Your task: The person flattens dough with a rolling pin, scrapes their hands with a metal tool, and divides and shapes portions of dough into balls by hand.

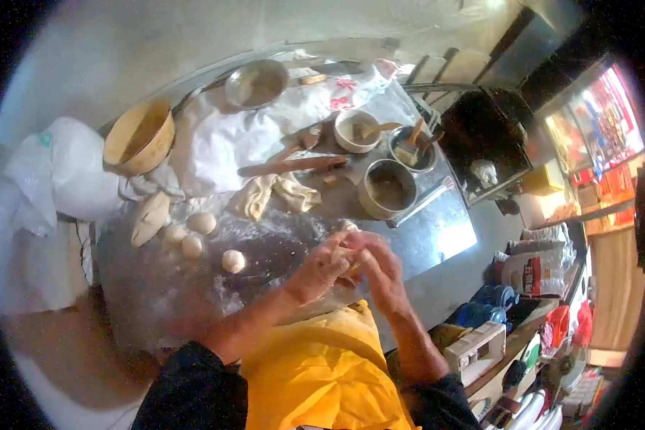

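My left hand [318,275] and my right hand [380,265] meet over the front edge of the metal table [158,287]. Between their closed fingers is a piece of pale dough [349,264], mostly hidden by the fingers. Several dough balls lie to the left on the floury surface, the nearest dough ball [233,261] apart from my left hand. Beyond them rests a long lump of dough [150,219]. Two folded dough pieces [256,198] lie farther back, near a wooden rolling pin [294,166].
Behind my hands stand a metal pot [387,189], a pot with wooden-handled tools [412,152] and a white bowl [357,131]. A white cloth [226,140], a metal basin [256,84] and a yellow basin [140,136] line the back. A crate [476,351] sits low right.
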{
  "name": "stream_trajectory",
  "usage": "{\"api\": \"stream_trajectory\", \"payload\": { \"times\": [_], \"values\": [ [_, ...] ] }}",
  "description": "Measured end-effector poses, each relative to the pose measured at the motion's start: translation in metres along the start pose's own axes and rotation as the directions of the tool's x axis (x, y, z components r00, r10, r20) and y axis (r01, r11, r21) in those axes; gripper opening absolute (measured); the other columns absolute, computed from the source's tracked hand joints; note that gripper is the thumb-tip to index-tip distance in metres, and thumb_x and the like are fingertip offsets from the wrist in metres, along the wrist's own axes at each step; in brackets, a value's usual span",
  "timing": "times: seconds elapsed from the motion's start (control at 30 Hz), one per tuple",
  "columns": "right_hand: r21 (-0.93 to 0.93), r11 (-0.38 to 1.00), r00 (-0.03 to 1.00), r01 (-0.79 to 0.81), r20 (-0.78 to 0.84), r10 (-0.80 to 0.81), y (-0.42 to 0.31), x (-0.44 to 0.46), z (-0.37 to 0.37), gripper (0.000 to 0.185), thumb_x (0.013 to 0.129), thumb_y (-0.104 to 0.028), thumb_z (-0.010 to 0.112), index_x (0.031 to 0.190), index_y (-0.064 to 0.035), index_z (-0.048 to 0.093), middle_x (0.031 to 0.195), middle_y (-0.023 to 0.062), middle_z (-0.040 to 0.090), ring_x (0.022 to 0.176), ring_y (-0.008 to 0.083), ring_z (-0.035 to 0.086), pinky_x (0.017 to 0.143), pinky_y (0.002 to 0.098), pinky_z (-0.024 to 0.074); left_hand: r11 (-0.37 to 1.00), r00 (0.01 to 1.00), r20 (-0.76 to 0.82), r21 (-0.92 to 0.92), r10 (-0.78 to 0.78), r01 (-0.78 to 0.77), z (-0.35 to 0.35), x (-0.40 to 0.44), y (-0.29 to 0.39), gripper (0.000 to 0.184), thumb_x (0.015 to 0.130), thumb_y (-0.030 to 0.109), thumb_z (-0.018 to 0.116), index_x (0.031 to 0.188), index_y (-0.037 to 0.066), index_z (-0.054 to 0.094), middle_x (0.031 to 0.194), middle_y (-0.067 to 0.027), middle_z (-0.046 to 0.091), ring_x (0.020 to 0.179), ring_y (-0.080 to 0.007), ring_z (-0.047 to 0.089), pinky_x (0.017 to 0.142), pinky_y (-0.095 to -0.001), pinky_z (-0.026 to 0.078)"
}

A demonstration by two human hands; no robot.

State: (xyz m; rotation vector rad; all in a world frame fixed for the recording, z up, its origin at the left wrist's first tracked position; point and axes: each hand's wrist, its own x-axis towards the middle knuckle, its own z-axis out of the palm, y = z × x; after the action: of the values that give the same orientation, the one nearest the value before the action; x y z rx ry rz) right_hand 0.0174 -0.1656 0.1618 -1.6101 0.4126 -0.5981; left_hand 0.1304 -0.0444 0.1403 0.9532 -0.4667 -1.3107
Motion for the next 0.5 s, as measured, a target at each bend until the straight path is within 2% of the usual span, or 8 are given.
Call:
{"api": "stream_trajectory", "payload": {
  "times": [0.03, 0.07, 0.13, 0.17, 0.3, 0.4, 0.47, 0.5],
  "values": [
    [-0.266, 0.947, 0.979, 0.178, 0.147, -0.143, 0.003, -0.001, -0.011, 0.022, 0.093, -0.017, 0.068, 0.112, -0.0043, 0.066, 0.109, 0.0114, 0.064, 0.091, 0.0262, 0.068, 0.077, 0.0348, 0.0567, 0.999, 0.999, -0.026, -0.006, 0.043, -0.043, -0.003, -0.009, 0.003, 0.076, 0.091, 0.051, 0.069, 0.143, 0.001, 0.045, 0.132, -0.0073, 0.057, 0.115, -0.0155, 0.060, 0.099, -0.0316, 0.050],
    [-0.263, 0.947, 0.976, 0.183, 0.166, -0.143, 0.000, -0.007, -0.016, 0.022, 0.093, -0.017, 0.068, 0.112, -0.0043, 0.066, 0.109, 0.0114, 0.064, 0.091, 0.0262, 0.068, 0.077, 0.0348, 0.0567, 0.998, 0.998, -0.040, -0.013, 0.054, -0.055, -0.009, -0.015, 0.002, 0.076, 0.091, 0.051, 0.069, 0.143, 0.001, 0.045, 0.132, -0.0073, 0.057, 0.115, -0.0155, 0.060, 0.099, -0.0316, 0.050],
    [-0.379, 0.918, 0.933, 0.118, 0.358, 0.028, -0.025, -0.015, -0.014, 0.026, 0.087, -0.009, 0.073, 0.112, -0.0048, 0.067, 0.108, 0.0154, 0.065, 0.092, 0.0300, 0.069, 0.078, 0.0378, 0.0576, 0.998, 0.996, 0.088, 0.068, -0.019, 0.013, -0.018, -0.027, -0.002, 0.072, 0.091, 0.048, 0.070, 0.140, -0.001, 0.049, 0.128, -0.0072, 0.060, 0.113, -0.0155, 0.061, 0.099, -0.0309, 0.050],
    [-0.385, 0.915, 0.926, 0.118, 0.374, 0.039, -0.025, -0.018, -0.012, 0.030, 0.083, -0.002, 0.074, 0.112, -0.0050, 0.067, 0.107, 0.0152, 0.066, 0.091, 0.0307, 0.070, 0.078, 0.0381, 0.0580, 1.000, 0.999, 0.046, -0.026, -0.010, 0.011, -0.014, -0.031, -0.004, 0.041, 0.095, 0.023, 0.066, 0.127, -0.002, 0.058, 0.113, -0.0100, 0.064, 0.104, -0.0171, 0.064, 0.089, -0.0316, 0.056],
    [-0.427, 0.888, 0.920, 0.173, 0.392, 0.009, -0.023, -0.025, -0.005, 0.028, 0.082, -0.001, 0.074, 0.109, -0.0046, 0.067, 0.104, 0.0143, 0.066, 0.088, 0.0301, 0.070, 0.075, 0.0370, 0.0579, 0.990, 0.994, -0.109, 0.132, -0.031, 0.045, -0.005, -0.039, -0.005, 0.030, 0.093, 0.016, 0.065, 0.117, -0.001, 0.062, 0.109, -0.0100, 0.065, 0.097, -0.0158, 0.065, 0.084, -0.0307, 0.057],
    [-0.446, 0.877, 0.926, 0.177, 0.377, 0.004, -0.020, -0.030, -0.003, 0.027, 0.080, 0.003, 0.074, 0.105, -0.0050, 0.068, 0.100, 0.0127, 0.067, 0.084, 0.0294, 0.070, 0.071, 0.0369, 0.0573, 0.987, 0.960, -0.237, -0.095, -0.152, 0.133, -0.005, -0.039, -0.018, 0.026, 0.083, 0.016, 0.076, 0.102, 0.002, 0.065, 0.095, -0.0052, 0.066, 0.087, -0.0132, 0.064, 0.081, -0.0290, 0.055],
    [-0.371, 0.910, 0.916, 0.184, 0.401, -0.021, -0.011, -0.033, -0.005, 0.020, 0.081, 0.001, 0.072, 0.099, -0.0053, 0.069, 0.093, 0.0128, 0.067, 0.080, 0.0290, 0.069, 0.068, 0.0364, 0.0562, 0.981, 0.969, -0.230, 0.147, -0.089, 0.125, -0.022, -0.042, -0.032, 0.020, 0.080, 0.010, 0.073, 0.096, 0.003, 0.064, 0.087, -0.0042, 0.065, 0.080, -0.0122, 0.063, 0.071, -0.0297, 0.054],
    [-0.570, 0.822, 0.963, -0.011, 0.215, 0.162, 0.023, -0.042, -0.015, 0.010, 0.084, -0.004, 0.069, 0.094, -0.0050, 0.070, 0.088, 0.0124, 0.068, 0.077, 0.0294, 0.068, 0.067, 0.0363, 0.0554, 0.927, 0.970, -0.244, 0.359, -0.013, 0.103, -0.034, -0.038, -0.027, 0.019, 0.079, 0.010, 0.071, 0.095, 0.004, 0.063, 0.083, -0.0059, 0.065, 0.078, -0.0149, 0.064, 0.067, -0.0313, 0.053]
  ]
}}
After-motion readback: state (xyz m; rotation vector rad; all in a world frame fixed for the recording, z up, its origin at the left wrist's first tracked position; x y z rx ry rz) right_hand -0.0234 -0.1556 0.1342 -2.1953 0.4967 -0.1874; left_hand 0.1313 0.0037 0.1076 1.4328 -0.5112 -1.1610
